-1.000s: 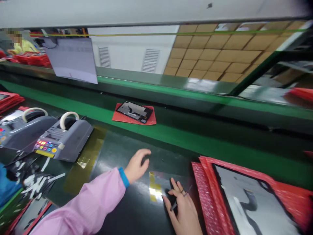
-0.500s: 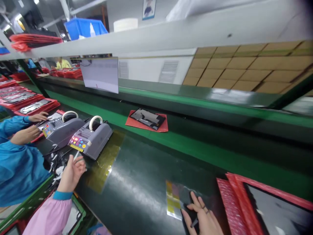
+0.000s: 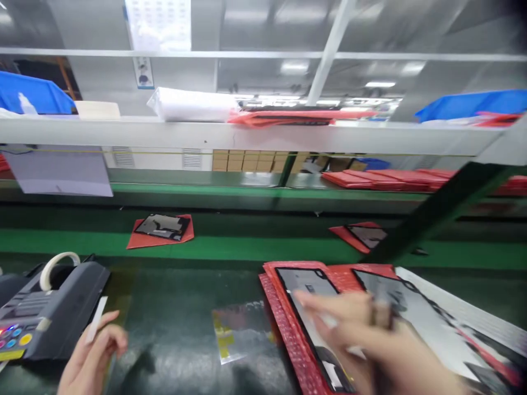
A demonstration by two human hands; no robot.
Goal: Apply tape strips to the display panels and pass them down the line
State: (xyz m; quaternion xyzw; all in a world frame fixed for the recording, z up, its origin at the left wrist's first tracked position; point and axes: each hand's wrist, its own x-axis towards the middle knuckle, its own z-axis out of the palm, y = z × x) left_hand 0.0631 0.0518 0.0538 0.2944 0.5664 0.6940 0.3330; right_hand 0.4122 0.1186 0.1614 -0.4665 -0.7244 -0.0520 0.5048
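My left hand (image 3: 93,351), at the lower left, pinches a short white strip of tape (image 3: 97,319) that sticks up past the fingers. Just left of it stands a grey tape dispenser (image 3: 68,307) with a cream tape roll (image 3: 57,269) on top. My right hand (image 3: 362,334) is smeared by motion over a flat grey panel with a black border (image 3: 308,281). A dark slim tool (image 3: 379,367) shows as a blurred streak in that hand; its kind is unclear. Under the panel lie red bubble-wrap sleeves (image 3: 278,323).
A clear film with yellow tape pieces (image 3: 242,329) lies on the dark green bench (image 3: 177,307). A second large panel (image 3: 428,312) lies on the right. Behind, panels on red sleeves (image 3: 160,241) rest on the green strip. A slanted dark post (image 3: 436,208) rises at right.
The view has swung right. My left hand now has a tape strip and is apart from the dispenser's front. My right hand has gone from beside the film to over the panel.
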